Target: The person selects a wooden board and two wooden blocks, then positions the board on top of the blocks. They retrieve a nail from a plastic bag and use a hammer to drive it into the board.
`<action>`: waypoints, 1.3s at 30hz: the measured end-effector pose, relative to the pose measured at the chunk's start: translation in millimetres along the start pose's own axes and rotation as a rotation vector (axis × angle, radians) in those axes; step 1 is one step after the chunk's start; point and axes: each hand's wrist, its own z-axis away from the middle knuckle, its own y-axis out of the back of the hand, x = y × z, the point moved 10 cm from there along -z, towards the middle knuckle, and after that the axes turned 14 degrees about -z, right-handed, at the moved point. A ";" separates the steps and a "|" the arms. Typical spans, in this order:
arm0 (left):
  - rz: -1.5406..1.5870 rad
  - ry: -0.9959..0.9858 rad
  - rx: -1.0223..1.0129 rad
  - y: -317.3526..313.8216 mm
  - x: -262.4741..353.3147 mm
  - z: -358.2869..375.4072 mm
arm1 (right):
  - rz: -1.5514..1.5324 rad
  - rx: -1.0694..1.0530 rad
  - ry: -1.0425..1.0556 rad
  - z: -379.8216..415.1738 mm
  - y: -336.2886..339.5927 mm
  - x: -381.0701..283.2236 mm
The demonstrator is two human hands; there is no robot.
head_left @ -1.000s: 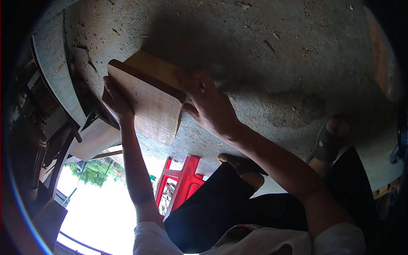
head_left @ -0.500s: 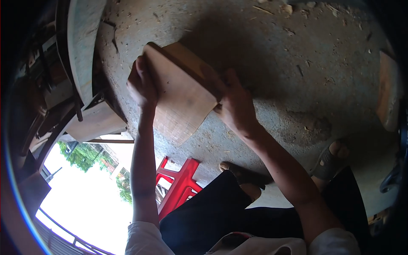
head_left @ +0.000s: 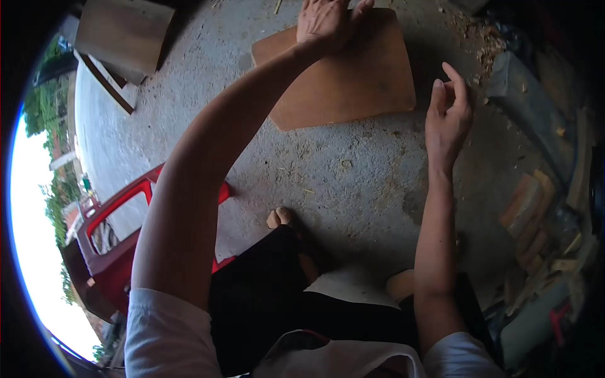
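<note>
A brown wooden board with angled corners lies over the concrete floor in front of me. My left hand rests on its far part, back of the hand up, fingers spread and partly cut off by the top of the view. To the right of the board, my right hand is raised and holds nothing, its thumb and forefinger apart and the other fingers bent. Whether anything lies under the board is hidden.
A red plastic stool stands at my left, partly behind my left arm. Another wooden panel is at the upper left. Wood offcuts and a grey plank lie on the right, with shavings near them.
Both hands held the wooden piece tilted up before; now it lies lower and farther forward. My right hand has let go and moved right, and the view has turned.
</note>
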 end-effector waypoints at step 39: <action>0.565 0.552 0.159 -26.4 -93.1 252.2 | 0.731 -0.804 0.633 40.9 -241.8 -81.4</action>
